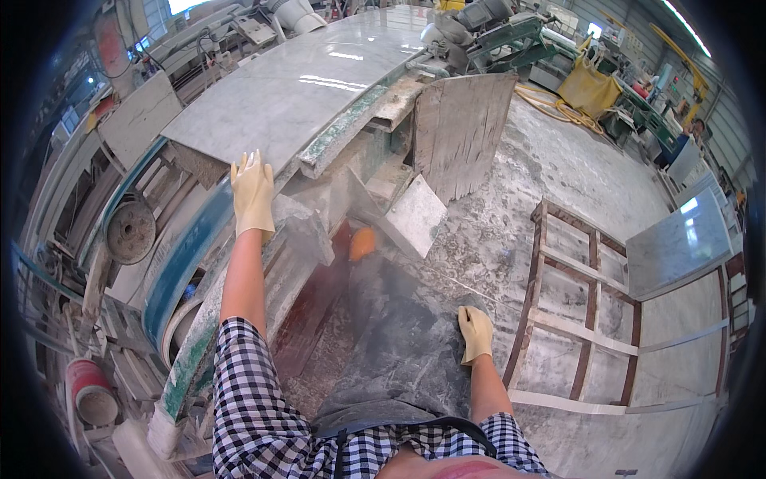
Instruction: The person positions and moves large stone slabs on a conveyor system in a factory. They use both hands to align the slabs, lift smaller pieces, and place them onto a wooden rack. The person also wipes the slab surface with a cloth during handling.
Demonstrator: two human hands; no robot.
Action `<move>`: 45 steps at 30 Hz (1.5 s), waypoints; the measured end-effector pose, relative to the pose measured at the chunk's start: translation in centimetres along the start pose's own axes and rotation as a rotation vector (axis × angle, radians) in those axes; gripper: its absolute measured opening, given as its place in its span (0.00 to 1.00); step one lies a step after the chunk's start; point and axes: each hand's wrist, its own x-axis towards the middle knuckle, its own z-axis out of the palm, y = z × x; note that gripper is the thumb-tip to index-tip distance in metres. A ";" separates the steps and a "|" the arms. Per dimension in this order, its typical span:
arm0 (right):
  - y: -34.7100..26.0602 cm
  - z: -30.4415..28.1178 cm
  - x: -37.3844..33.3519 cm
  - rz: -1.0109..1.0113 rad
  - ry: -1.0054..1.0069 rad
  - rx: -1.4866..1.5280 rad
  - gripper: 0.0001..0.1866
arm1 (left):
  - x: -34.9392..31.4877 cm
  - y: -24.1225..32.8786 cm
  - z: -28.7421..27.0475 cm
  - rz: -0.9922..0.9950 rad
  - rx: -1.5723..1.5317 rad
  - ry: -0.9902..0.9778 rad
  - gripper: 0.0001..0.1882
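My left hand (253, 195), in a cream rubber glove, reaches forward to the near end of a polished grey-white marble slab (275, 100). Its fingers are stretched out, with the tips at the slab's edge. The slab lies on a machine bed with a blue-green frame (187, 263). My right hand (475, 331), gloved the same way, hangs low beside my dark, dusty apron (391, 343). Its fingers are curled, and a grey patch shows at them; whether that is a held thing or part of the apron I cannot make out.
A worn wooden board (463, 132) stands upright beside the machine, with a pale flat piece (416, 215) below it. On the right, a brown wooden frame (586, 279) adjoins a polished slab (678, 239). A yellow hose (562, 110) lies coiled on the dusty floor farther back.
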 end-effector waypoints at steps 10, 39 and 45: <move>0.1 0.3 0.0 0.021 0.008 -0.026 0.20 | 0.0 -0.2 0.3 0.006 -0.003 0.021 0.24; 0.0 0.0 -0.1 -0.010 0.013 0.010 0.21 | 0.1 -0.2 0.1 0.007 -0.009 -0.009 0.25; 0.1 0.0 -0.1 -0.015 0.030 0.014 0.21 | 0.1 -0.2 0.2 0.010 -0.005 -0.009 0.25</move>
